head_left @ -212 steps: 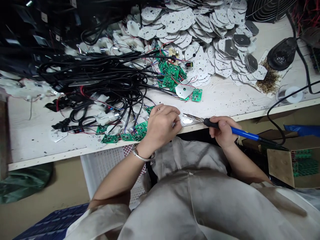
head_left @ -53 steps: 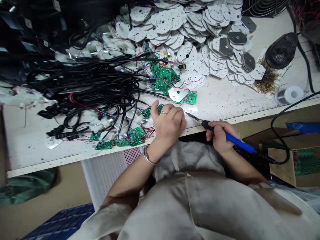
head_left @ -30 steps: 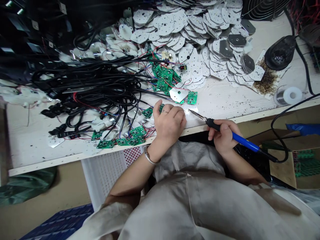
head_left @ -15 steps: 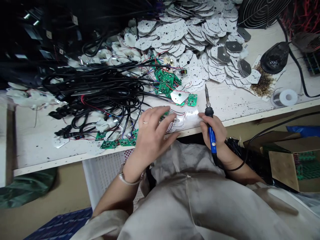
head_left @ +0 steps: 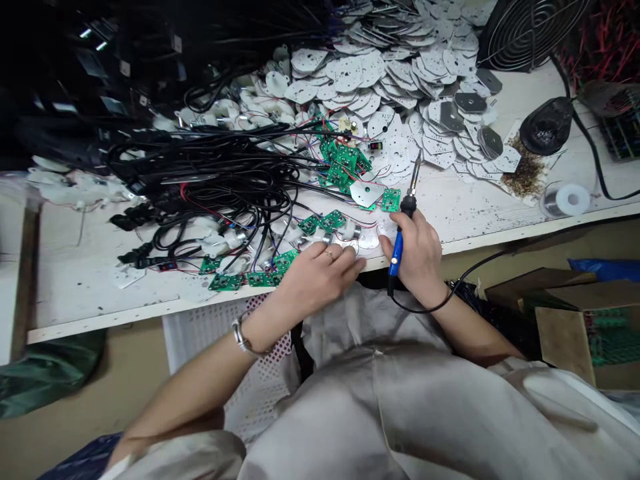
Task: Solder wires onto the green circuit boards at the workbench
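In my right hand (head_left: 421, 252) is a blue soldering iron (head_left: 397, 250), its tip raised and pointing away from me over the table. My left hand (head_left: 320, 279) rests at the table's front edge, fingers curled downward. Whatever those fingers hold, if anything, is hidden. Just beyond them lie white plastic gear motors (head_left: 350, 230) with silver ends and thin red wires. A green circuit board (head_left: 334, 220) sits behind these motors, and another green board (head_left: 287, 260) is beside my left wrist. A single board (head_left: 391, 199) lies past the soldering iron hand.
Flat white plates (head_left: 350, 72) are heaped at the back. Bundled black cables (head_left: 215, 160) cover the left side. To the right are a solder spool (head_left: 571, 199), a black holder (head_left: 546, 125) beside brown residue, and a fan (head_left: 533, 30). Below stands an open carton (head_left: 565, 333).
My left hand has come down toward the table edge and its spread fingers have curled, uncovering motors and boards. My right hand has shifted slightly left and the soldering iron leans more.
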A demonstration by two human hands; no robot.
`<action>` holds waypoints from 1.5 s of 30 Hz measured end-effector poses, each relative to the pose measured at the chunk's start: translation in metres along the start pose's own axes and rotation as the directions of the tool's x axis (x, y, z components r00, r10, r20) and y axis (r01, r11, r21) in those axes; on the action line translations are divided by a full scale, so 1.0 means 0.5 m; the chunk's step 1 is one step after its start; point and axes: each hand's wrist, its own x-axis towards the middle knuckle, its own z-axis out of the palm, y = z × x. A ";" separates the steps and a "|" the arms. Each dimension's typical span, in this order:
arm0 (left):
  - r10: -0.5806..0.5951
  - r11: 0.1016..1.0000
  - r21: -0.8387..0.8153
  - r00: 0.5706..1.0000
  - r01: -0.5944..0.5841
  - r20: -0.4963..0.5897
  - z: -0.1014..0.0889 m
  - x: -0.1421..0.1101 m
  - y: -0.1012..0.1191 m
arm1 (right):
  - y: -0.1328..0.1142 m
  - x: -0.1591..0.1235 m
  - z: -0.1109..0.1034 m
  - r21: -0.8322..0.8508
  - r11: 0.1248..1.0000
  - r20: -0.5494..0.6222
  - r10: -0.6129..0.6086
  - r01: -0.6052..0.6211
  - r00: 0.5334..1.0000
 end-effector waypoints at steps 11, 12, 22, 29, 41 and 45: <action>-0.230 0.819 -0.560 0.966 0.125 -0.121 0.011 0.005 -0.049 | -0.004 0.004 0.003 -0.071 0.997 -0.037 -0.016 0.013 0.999; -0.329 0.696 -0.698 0.938 0.167 -0.104 0.016 0.005 -0.046 | -0.004 0.005 0.003 -0.072 0.997 -0.037 -0.016 0.014 0.999; -0.845 0.107 -0.935 0.526 0.337 0.093 0.024 0.010 -0.026 | -0.007 -0.001 0.002 0.000 1.000 -0.097 0.017 -0.017 0.995; -0.716 0.660 -0.528 0.660 0.535 -0.227 0.003 -0.010 -0.034 | -0.055 -0.024 0.002 0.103 0.993 -0.147 -0.050 0.066 0.988; -0.425 0.905 -0.114 0.881 0.409 -0.208 0.031 0.001 0.026 | -0.026 -0.051 0.007 0.227 0.948 -0.229 -0.171 0.224 0.958; -0.395 0.918 -0.142 0.892 0.371 -0.219 0.036 0.000 0.025 | -0.028 -0.052 0.012 0.135 0.960 -0.180 -0.220 0.246 0.959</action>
